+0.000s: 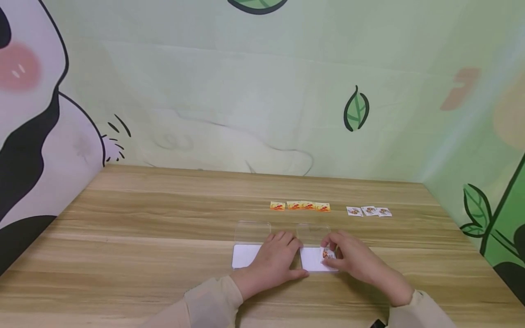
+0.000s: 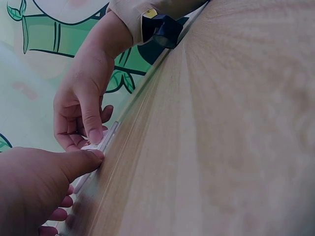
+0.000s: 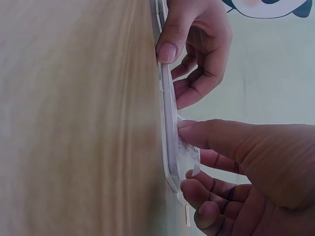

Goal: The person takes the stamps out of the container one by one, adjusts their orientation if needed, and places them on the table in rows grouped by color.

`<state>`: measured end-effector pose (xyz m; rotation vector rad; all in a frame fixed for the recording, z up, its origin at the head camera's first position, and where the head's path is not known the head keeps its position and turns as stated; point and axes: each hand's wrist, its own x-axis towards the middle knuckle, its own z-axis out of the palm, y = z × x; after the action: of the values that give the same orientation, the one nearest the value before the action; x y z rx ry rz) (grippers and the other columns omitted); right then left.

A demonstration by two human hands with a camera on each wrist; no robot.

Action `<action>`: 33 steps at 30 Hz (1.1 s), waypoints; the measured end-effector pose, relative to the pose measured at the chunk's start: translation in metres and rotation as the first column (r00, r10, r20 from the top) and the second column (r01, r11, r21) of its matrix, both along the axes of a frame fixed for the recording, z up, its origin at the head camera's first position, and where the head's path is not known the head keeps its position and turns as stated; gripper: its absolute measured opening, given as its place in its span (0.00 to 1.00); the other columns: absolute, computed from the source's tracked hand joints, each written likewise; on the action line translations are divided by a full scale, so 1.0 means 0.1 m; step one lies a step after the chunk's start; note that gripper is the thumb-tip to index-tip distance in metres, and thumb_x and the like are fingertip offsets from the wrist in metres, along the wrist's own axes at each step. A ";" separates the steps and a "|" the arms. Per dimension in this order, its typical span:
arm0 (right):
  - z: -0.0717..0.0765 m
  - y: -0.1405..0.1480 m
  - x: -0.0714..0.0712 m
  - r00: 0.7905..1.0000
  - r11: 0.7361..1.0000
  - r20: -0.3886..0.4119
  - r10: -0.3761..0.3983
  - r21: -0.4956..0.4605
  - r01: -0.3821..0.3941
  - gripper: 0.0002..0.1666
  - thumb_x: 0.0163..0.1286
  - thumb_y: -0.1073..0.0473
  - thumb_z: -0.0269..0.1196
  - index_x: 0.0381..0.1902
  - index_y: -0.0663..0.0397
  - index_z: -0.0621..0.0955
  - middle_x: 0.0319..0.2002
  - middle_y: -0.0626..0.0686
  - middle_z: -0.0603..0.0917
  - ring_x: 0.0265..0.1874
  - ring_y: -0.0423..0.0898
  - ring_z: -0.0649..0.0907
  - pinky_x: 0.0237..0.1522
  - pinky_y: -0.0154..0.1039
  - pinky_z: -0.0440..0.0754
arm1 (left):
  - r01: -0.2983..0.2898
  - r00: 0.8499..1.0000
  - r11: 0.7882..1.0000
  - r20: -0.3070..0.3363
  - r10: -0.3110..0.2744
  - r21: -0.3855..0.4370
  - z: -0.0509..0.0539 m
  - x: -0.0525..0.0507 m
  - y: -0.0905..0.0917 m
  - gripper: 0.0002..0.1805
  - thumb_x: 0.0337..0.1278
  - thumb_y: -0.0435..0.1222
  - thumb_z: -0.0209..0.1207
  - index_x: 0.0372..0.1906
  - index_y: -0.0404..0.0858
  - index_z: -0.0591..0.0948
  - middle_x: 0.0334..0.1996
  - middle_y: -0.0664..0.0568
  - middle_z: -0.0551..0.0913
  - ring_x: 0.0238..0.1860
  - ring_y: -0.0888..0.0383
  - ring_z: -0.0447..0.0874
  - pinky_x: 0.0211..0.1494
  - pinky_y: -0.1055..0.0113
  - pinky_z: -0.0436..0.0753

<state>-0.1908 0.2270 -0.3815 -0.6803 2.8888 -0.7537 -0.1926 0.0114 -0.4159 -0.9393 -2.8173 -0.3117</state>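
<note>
My right hand (image 1: pixel 352 255) pinches a small white picture card (image 1: pixel 327 253) between thumb and fingers. The card lies over the right end of the white surface in a shallow clear plastic case (image 1: pixel 310 259). In the right wrist view the card (image 3: pixel 188 150) looks thin, with a bent corner. My left hand (image 1: pixel 275 257) grips the left end of this case, its thumb (image 3: pixel 168 52) at the front edge. Behind it the clear lid (image 1: pixel 312 231) lies folded back. A second case (image 1: pixel 244 256) with a white inside sits left of my left hand, partly covered by it.
Behind the cases is a row of several yellow and orange picture cards (image 1: pixel 301 206). Three white picture cards (image 1: pixel 369 211) lie to their right. The second case's clear lid (image 1: pixel 252 231) lies back on the wooden table (image 1: pixel 143 218). A printed wall (image 1: pixel 246 100) borders the table.
</note>
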 end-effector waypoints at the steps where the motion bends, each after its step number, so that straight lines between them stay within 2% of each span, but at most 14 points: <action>1: 0.00 0.00 0.00 1.000 1.000 0.001 0.002 -0.007 -0.002 0.13 0.58 0.58 0.70 0.39 0.52 0.78 0.29 0.45 0.76 0.28 0.38 0.72 0.29 0.29 0.72 | 0.001 1.000 1.000 0.000 -0.001 0.000 0.00 0.00 0.00 0.33 0.47 0.61 0.63 0.52 0.43 0.78 0.51 0.54 0.77 0.57 0.56 0.73 0.65 0.57 0.73; 13: -0.01 0.02 0.00 0.999 0.999 -0.031 0.026 -0.030 -0.026 0.11 0.62 0.58 0.66 0.40 0.53 0.78 0.31 0.46 0.77 0.29 0.36 0.73 0.29 0.29 0.72 | 0.003 1.000 1.000 0.012 -0.004 0.006 0.01 0.01 0.00 0.33 0.48 0.61 0.64 0.52 0.42 0.78 0.51 0.53 0.77 0.57 0.55 0.73 0.65 0.55 0.72; 33: -0.04 0.04 -0.03 1.000 0.997 0.005 0.022 -0.076 -0.022 0.10 0.60 0.60 0.67 0.36 0.54 0.76 0.28 0.47 0.73 0.25 0.35 0.69 0.26 0.29 0.70 | 0.003 1.000 1.000 0.029 -0.004 0.006 0.02 0.01 -0.01 0.33 0.48 0.60 0.64 0.52 0.42 0.78 0.52 0.53 0.77 0.58 0.55 0.72 0.66 0.54 0.72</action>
<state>-0.1937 0.2313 -0.3851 -0.7152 2.8550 -0.8649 -0.1915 0.0102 -0.4135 -0.9463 -2.8398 -0.3361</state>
